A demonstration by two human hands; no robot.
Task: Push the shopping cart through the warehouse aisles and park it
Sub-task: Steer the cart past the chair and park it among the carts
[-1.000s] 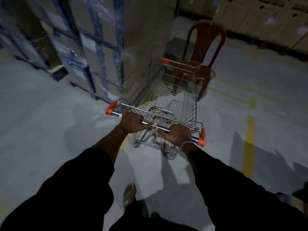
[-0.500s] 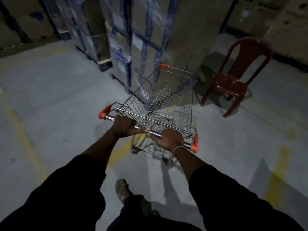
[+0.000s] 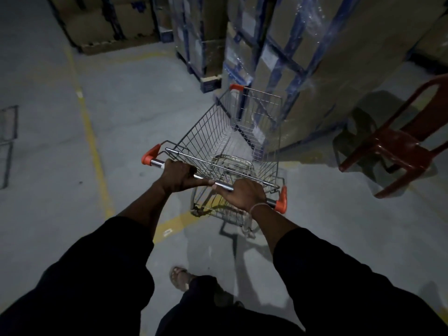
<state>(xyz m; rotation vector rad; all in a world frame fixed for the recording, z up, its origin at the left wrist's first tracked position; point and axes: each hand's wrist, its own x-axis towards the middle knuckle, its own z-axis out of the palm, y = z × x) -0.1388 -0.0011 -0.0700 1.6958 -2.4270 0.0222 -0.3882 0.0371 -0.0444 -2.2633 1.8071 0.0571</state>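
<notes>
- The room is dim, so the labels on the tall brown cardboard boxes wrapped in clear plastic [image 3: 327, 76] are too blurry to read
- The dark red plastic chair [image 3: 397, 146] is cut off at the right edge
- The cart's wheels are hard to see
- The left hand [image 3: 180, 175] is curled tight around the shiny metal handle bar [image 3: 223, 186]
- The right hand [image 3: 244, 194] grips the same bar, near its orange end cap [image 3: 281, 200]
- The small silver wire shopping cart [image 3: 232, 137] stands on the grey concrete floor [image 3: 48, 154], its front just beside the boxes, over a yellow painted line [image 3: 94, 146]
</notes>
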